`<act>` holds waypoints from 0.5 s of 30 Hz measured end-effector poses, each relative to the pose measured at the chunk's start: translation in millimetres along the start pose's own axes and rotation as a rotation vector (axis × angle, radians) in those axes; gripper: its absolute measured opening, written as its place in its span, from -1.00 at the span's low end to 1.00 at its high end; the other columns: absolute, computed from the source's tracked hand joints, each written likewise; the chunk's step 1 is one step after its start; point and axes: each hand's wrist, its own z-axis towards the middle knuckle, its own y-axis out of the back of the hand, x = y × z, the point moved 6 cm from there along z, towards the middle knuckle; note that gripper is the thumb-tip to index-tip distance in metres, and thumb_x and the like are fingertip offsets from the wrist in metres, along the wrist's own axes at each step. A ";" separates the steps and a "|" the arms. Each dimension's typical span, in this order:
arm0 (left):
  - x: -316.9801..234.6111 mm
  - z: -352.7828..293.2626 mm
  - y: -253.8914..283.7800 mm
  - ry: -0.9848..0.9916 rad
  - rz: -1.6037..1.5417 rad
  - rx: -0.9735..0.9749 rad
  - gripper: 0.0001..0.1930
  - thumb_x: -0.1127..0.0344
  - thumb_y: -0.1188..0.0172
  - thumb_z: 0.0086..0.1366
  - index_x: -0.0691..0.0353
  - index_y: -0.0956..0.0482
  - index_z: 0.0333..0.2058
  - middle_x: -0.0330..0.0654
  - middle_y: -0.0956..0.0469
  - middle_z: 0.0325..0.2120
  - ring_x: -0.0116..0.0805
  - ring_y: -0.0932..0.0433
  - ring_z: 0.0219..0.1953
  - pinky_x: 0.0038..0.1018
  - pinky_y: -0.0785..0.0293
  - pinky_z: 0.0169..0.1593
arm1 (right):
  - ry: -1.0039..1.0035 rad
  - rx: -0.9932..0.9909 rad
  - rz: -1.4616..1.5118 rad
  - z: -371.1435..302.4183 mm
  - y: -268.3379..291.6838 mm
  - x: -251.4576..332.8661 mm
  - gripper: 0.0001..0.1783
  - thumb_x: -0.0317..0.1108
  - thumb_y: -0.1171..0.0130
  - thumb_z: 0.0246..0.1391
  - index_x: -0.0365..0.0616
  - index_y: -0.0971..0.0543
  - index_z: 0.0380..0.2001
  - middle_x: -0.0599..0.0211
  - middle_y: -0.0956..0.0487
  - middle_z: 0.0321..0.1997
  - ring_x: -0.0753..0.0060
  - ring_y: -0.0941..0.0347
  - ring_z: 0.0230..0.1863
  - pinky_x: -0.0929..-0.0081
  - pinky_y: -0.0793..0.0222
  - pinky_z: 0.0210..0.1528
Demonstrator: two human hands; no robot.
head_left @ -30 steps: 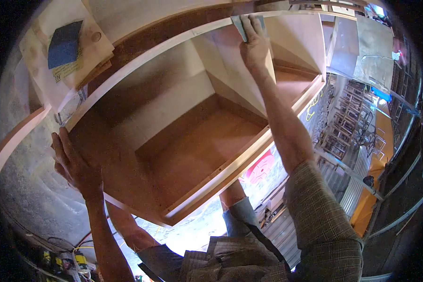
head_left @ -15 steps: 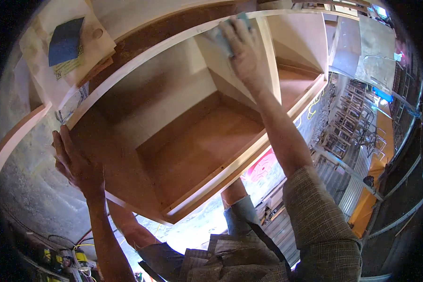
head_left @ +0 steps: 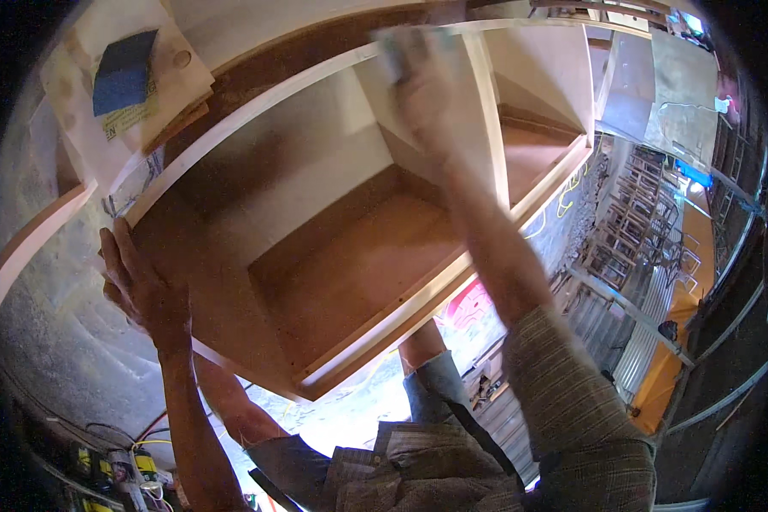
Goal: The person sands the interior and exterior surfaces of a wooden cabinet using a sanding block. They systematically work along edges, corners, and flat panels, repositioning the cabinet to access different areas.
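A large wooden cabinet frame (head_left: 341,282) with pale front rails and brown inner panels stretches in front of me. My left hand (head_left: 149,294) holds its left end panel near the upper corner, fingers curving over the outer side. At the far rail, my right hand (head_left: 422,90) is smeared by motion. Under its fingers is a greenish sanding pad (head_left: 392,53), pressed on the rail's edge left of the upright divider (head_left: 489,119). The pad's exact shape is blurred.
A dark blue-grey sheet (head_left: 125,72), probably sandpaper, lies on a pale wood panel (head_left: 175,64) at far left. A curved wooden strip (head_left: 38,235) stands beyond the left end. Stacked metal frames (head_left: 640,205) are at right. Yellow-and-black tools (head_left: 145,462) sit at lower left.
My right hand and the sanding pad have slid left along the far rail, with the forearm following. My left hand stays on the end panel, nearly unmoved.
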 end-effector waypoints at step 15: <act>-22.8 2.1 -30.6 -0.146 0.280 -0.066 -0.21 0.16 -0.07 0.08 0.17 0.04 0.27 -0.01 0.02 0.26 0.11 0.04 0.29 0.20 0.11 0.22 | -0.711 -0.006 1.063 -231.2 147.4 -92.2 -0.62 -0.22 -0.05 0.14 -0.31 -0.50 -0.11 0.31 -0.55 -0.20 0.47 -0.45 -0.24 0.50 -0.39 -0.17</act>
